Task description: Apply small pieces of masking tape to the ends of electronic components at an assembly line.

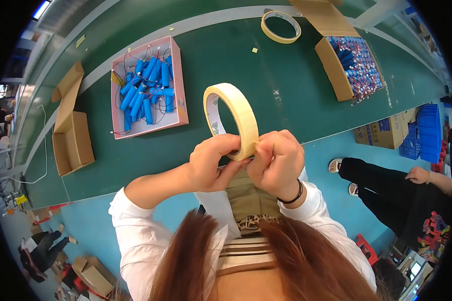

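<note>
A roll of pale yellow masking tape (243,113) stands on edge between my hands, above the near edge of the green table. My left hand (213,163) grips the roll's lower rim, with the thumb through the core and fingers outside. My right hand (277,160) is closed in a pinch at the tape's outer surface, on the roll's right side. Whether a loose tape end is between those fingertips is too small to make out. Beyond my left hand lies a pink box (182,100) holding a jumble of blue cylindrical battery cells (148,90) with thin wires.
An open cardboard box (331,70) packed with wired blue cells stands at the far right. Near it lies another tape roll (266,31). An empty open carton (73,143) is at the left. Beyond the table's right side, a person (376,185) stands near blue crates (427,135).
</note>
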A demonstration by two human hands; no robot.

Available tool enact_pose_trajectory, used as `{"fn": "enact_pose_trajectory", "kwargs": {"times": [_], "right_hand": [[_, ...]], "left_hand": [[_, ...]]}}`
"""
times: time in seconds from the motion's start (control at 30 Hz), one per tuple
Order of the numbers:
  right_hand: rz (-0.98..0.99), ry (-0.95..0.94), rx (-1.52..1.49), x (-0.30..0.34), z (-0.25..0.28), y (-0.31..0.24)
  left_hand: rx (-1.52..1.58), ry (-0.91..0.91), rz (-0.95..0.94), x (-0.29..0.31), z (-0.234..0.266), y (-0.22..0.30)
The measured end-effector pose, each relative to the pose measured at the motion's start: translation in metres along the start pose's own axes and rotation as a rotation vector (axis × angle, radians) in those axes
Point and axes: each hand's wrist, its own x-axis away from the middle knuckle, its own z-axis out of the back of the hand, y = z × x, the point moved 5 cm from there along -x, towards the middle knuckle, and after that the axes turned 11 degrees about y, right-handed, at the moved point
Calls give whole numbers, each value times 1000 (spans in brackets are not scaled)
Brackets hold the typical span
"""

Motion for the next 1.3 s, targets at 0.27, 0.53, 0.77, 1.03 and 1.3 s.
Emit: {"fn": "enact_pose_trajectory", "kwargs": {"times": [0.27,0.53,0.77,1.03,1.3], "right_hand": [[-45,-170,-30,0,-1,0],[-70,-132,-50,-1,2,0],[-208,-182,-277,4,3,7],[-277,-130,-355,5,9,10],[-412,-35,-416,13,5,14]], "left_hand": [[60,-19,16,-2,-1,-1],[-13,-121,-82,-9,-2,-1],[1,-115,-152,-7,0,-1],[13,-148,36,-16,1,-1],[67,-61,-36,-7,1,-6]]}}
